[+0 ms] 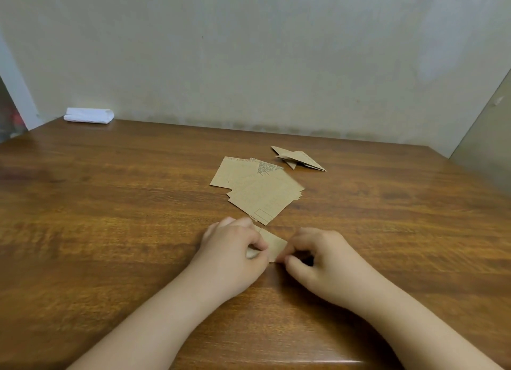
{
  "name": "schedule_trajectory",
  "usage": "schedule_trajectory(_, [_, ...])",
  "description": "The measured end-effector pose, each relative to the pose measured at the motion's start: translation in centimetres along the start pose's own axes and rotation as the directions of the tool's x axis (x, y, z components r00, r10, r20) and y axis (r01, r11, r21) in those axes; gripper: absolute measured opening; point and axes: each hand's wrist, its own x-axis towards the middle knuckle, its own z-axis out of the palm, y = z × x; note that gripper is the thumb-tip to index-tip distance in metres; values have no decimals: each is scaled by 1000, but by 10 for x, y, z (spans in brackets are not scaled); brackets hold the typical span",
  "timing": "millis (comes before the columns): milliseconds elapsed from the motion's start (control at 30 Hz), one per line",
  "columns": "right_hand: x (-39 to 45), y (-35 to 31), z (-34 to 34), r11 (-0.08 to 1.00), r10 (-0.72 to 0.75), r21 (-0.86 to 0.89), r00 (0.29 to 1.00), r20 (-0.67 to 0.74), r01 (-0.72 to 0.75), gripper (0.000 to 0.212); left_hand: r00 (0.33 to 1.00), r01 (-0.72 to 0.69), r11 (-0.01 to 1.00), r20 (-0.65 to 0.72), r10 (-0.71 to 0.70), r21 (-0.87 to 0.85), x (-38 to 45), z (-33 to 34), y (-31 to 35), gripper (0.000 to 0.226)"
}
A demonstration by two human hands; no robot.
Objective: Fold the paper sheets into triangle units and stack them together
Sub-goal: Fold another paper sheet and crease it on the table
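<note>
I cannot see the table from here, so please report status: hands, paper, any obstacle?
Left hand and right hand both pinching one folded sheet. Unfolded sheets behind it, finished triangle units beyond. Nothing in the way.

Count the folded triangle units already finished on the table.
2, as far as shows: the folded triangle units lie overlapping at the far right of the table, beyond the flat sheets. The overlap may hide another. Both hands hold a sheet not yet finished.
</note>
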Motion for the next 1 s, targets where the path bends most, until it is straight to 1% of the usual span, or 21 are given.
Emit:
schedule_trajectory(67, [8,-3,4,993,119,-2,993,-23,-119,13,1000,-1,1000,-5,1,1,0,1,0,17])
schedule_trajectory(133, [14,-6,11,982,189,-22,982,-11,-189,19,1000,1,1000,-3,-1,0,-1,1,0,18])
schedule_trajectory(233, [15,-4,17,965,243,-96,969,-40,-245,27,1000,-5,1000,-8,5,2,-2,0,0,19])
schedule_trajectory(367, [9,5,9,929,338,-129,938,-81,-346,29,1000,-9,1000,-12,9,9,-1,0,0,18])
schedule_trajectory(600, [-1,25,-15,863,500,-49,864,-64,-503,28,1000,-2,1000,2,2,-8,-2,-1,0,17])
schedule_trajectory(667, [-1,28,-20,841,530,-74,844,-81,-535,28,1000,4,1000,9,-4,-6,-2,-2,0,17])
schedule_trajectory(733, [-1,30,-23,845,513,-99,850,-122,-525,25,1000,9,1000,17,-9,-2,-2,-1,-1,17])
schedule_trajectory(767, [-1,28,-22,871,475,-64,869,-140,-487,21,1000,11,1000,22,-11,1,-2,-1,-1,17])
schedule_trajectory(833, [-1,19,-18,937,349,48,925,-150,-346,14,999,16,1000,31,-16,0,-1,-2,0,15])
schedule_trajectory(900, [2,6,-8,968,246,69,964,-99,-240,9,998,28,1000,55,-28,-13,1,-4,-1,13])
schedule_trajectory(967, [7,-4,4,978,206,37,978,-43,-205,8,996,45,998,84,-41,-41,1,-7,-2,14])
schedule_trajectory(1000, [9,-7,8,977,213,20,976,-33,-213,10,995,55,997,87,-50,-51,1,-8,-1,14])
